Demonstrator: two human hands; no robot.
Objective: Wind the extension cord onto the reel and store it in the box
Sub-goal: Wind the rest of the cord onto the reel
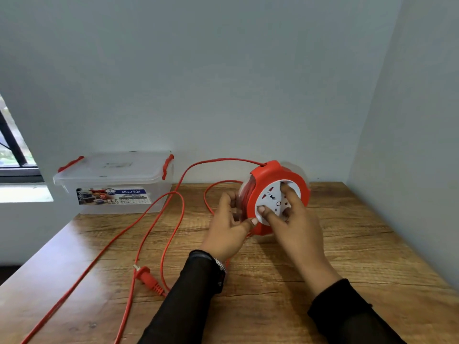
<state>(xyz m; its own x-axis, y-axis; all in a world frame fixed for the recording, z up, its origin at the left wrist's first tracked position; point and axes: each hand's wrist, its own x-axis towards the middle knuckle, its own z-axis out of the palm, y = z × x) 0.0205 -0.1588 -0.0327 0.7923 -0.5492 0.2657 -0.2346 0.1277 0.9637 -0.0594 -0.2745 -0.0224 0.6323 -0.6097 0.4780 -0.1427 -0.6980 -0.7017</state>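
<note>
A red cord reel (270, 170) with a white socket face stands upright on the wooden table (347, 256), near the back wall. My left hand (229, 229) grips its left rim, thumb on the front edge. My right hand (295, 219) rests on the white face, fingers pressed on the socket disc. The red extension cord (159, 217) leaves the top of the reel, loops across the table to the left and runs off the front edge. Its red plug (146, 276) lies on the table by my left forearm. A clear plastic box (116, 182) with red clips sits closed at the back left.
A wall stands close behind the reel and another along the table's right side. A window (12, 150) is at the far left. Loose cord loops lie between the box and my left arm.
</note>
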